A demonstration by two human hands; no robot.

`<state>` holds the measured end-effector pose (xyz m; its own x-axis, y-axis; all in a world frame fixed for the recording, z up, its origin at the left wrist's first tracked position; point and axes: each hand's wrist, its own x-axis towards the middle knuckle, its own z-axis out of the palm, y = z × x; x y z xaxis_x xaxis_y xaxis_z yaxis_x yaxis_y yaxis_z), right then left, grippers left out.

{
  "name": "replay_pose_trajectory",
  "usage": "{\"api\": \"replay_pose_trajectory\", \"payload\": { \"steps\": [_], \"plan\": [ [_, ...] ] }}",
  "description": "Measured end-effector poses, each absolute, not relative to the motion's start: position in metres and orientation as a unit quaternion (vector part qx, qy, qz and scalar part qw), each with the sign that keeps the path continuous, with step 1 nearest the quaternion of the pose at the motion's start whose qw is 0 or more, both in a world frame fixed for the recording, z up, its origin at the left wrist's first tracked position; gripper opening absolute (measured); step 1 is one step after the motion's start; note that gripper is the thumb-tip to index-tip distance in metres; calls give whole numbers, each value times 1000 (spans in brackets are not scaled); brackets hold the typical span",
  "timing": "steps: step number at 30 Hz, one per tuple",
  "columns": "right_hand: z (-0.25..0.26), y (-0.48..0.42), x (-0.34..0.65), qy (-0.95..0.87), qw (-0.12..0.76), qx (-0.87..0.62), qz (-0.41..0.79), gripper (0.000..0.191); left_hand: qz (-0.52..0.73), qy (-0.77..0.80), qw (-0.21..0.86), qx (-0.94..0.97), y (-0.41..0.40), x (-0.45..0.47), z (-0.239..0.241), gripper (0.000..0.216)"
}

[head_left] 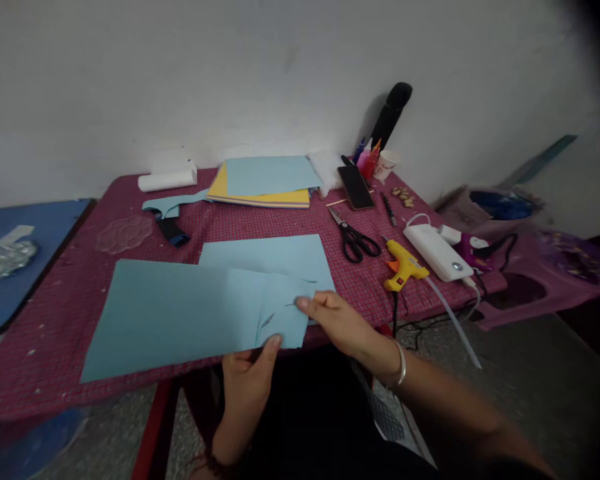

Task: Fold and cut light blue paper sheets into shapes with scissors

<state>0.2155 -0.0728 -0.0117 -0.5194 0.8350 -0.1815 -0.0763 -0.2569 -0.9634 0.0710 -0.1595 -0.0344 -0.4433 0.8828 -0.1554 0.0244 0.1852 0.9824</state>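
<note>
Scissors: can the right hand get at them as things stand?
Probably yes: the scissors lie uncovered beyond the right hand, though it would likely have to release the blue sheet first.

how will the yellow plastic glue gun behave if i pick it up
The yellow glue gun is probably light, its body looking plastic. It may feel tail-heavy, as a long translucent glue stick juts from its rear past the red-checked table. The black cord at its handle would likely drag.

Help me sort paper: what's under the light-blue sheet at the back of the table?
Yellow paper shows beneath the light-blue sheet, sticking out at its left and front. Whatever the sheet covers cannot be seen.
</note>
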Motion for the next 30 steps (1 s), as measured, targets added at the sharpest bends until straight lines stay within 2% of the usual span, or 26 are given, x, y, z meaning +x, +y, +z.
{"api": "replay_pose_trajectory", "payload": {
  "steps": [4,6,10,12,15,18,23,30],
  "plan": [
    [5,-40,232,-454,429,-374,686,41,507,684,377,364,-163,61,-31,22],
    [8,-36,239,-435,448,-351,698,44,502,686,381,362,-164,56,-29,22],
    [-9,-60,235,-478,327,-312,753,53,522,658,402,366,-159,56,-24,15],
    [-22,-76,228,-511,298,-320,740,44,526,640,422,368,-155,59,-18,8],
    [-36,-87,215,-519,309,-365,708,26,525,615,466,361,-151,61,-12,4],
    [-43,-86,208,-490,345,-394,697,18,527,599,494,345,-151,59,-11,8],
    [-46,-82,203,-461,351,-409,705,18,502,596,499,380,-151,50,-18,34],
    [-36,-84,199,-454,315,-404,730,21,484,614,514,352,-147,50,-25,40]
  ]
}}
